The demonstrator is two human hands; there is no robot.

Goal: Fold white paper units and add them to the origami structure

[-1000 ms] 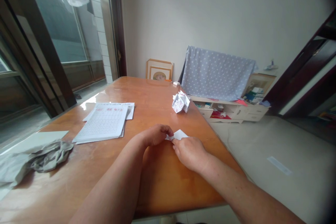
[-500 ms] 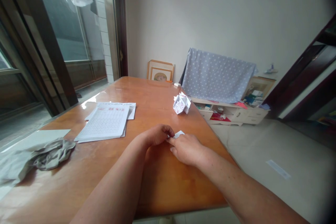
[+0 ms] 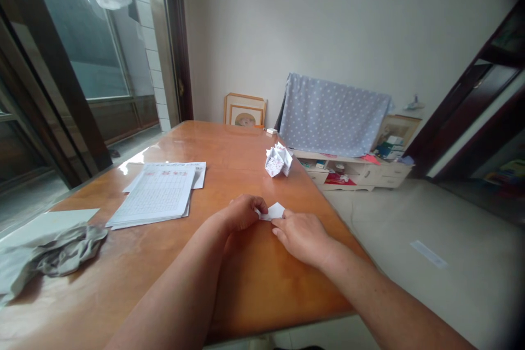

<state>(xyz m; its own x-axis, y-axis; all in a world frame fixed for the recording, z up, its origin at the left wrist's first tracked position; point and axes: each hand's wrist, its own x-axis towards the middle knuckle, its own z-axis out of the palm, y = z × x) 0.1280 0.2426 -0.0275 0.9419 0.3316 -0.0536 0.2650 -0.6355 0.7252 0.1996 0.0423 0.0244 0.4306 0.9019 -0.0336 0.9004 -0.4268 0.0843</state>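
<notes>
A small piece of folded white paper (image 3: 272,211) lies on the wooden table between my two hands. My left hand (image 3: 246,212) is closed, thumb and fingers pinching the paper's left end. From the other side, my right hand (image 3: 301,234) has its fingertips at the paper's right edge, with fingers bent and close together. The paper's middle and pointed top show between the hands, while its ends are hidden under fingers. Beyond them stands a spiky shape of folded paper (image 3: 279,160) with printed marks.
To the left lies a stack of printed sheets (image 3: 153,192). Nearer the left edge, a crumpled grey cloth (image 3: 71,251) rests beside a pale sheet (image 3: 53,223). A small white box (image 3: 271,131) sits at the table's far corner. The table's (image 3: 262,295) right edge drops to the floor.
My right hand has shifted slightly right, baring more of the folded paper between the hands. My left hand stays at its end. The view has turned a little to the right.
</notes>
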